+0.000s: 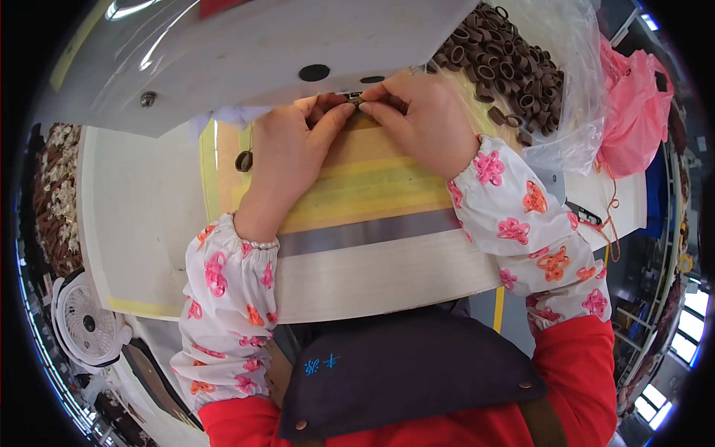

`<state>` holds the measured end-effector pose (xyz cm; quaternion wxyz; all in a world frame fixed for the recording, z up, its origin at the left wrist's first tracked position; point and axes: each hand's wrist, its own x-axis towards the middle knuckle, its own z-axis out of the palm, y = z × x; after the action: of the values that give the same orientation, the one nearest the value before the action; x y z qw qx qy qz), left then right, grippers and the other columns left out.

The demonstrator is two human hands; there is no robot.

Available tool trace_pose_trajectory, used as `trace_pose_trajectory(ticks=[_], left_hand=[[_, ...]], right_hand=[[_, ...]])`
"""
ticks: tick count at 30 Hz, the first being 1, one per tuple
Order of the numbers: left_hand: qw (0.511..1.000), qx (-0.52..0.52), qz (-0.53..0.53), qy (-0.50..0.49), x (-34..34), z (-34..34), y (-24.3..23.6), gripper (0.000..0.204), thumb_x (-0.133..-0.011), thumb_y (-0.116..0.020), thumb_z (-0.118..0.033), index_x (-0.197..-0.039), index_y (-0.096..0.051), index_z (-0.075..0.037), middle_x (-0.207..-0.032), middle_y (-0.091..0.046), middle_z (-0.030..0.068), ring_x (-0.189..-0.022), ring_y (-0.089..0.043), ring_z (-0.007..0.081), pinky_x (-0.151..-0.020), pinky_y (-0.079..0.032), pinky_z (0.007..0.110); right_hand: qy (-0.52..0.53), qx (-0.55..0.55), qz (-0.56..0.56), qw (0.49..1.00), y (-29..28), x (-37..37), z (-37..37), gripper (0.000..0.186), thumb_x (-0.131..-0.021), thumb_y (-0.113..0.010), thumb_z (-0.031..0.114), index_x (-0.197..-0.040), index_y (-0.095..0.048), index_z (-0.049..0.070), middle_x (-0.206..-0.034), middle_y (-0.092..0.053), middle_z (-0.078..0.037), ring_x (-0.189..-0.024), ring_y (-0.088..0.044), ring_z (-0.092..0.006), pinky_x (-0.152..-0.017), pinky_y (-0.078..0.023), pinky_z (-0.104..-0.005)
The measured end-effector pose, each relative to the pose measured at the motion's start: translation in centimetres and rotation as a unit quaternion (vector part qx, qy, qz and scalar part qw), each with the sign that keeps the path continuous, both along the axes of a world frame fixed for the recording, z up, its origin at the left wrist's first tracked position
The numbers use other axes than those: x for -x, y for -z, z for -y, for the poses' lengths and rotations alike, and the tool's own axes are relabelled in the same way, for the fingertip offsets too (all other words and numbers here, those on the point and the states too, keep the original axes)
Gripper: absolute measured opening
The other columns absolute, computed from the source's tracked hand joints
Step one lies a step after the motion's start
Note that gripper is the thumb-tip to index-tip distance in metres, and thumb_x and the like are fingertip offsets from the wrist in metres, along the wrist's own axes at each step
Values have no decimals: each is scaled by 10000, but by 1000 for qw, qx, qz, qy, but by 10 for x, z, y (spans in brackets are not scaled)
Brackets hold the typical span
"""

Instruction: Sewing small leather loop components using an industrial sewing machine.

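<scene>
1. A small dark part [353, 97] is being pinched between the fingertips of both hands, right at the lower edge of the grey machine housing [246, 52].
2. The left hand [294, 153] is being closed on the part from the left, thumb and forefinger pressed together at it.
3. The right hand [417, 123] is being closed on it from the right, its fingertips touching those of the left.
4. The part is being kept between the two grips, above the yellow-taped strip of the table [372, 276].
5. One brown ring [243, 160] is lying just left of the left hand.
6. A heap of rings [506, 63] is being held in a clear bag, right of the right hand.
</scene>
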<state>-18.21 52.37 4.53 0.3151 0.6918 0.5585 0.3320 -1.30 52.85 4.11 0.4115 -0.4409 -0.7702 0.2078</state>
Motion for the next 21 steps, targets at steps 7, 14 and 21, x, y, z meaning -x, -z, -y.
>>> trace_pose_trajectory(ticks=[7, 14, 21], left_hand=[[998, 49, 31, -36, -2, -2, 3, 329, -776, -654, -218, -604, -559, 45, -703, -633, 18, -601, -462, 20, -536, -383, 197], [998, 39, 30, -39, -1, -3, 3, 294, -770, -634, -257, -736, -626, 35, -498, -504, 21, -480, -459, 80, -487, -386, 238], [999, 29, 2, -34, -1, -4, 2, 290, -772, -634, -269, -776, -639, 22, -516, -523, 24, -475, -460, 86, -481, -381, 237]], right_hand=[[42, 107, -10, 993, -11, 0, 1, 163, -713, -646, 132, -777, -652, -18, -590, -605, -103, -495, -556, -152, -476, -422, -263], [49, 71, 5, 996, -13, 3, -2, 72, -663, -615, 41, -700, -583, -13, -611, -595, -136, -535, -587, -266, -506, -463, -311], [41, 30, 11, 999, -11, 4, -4, 67, -662, -596, 30, -667, -555, -23, -589, -580, -144, -536, -583, -285, -509, -466, -330]])
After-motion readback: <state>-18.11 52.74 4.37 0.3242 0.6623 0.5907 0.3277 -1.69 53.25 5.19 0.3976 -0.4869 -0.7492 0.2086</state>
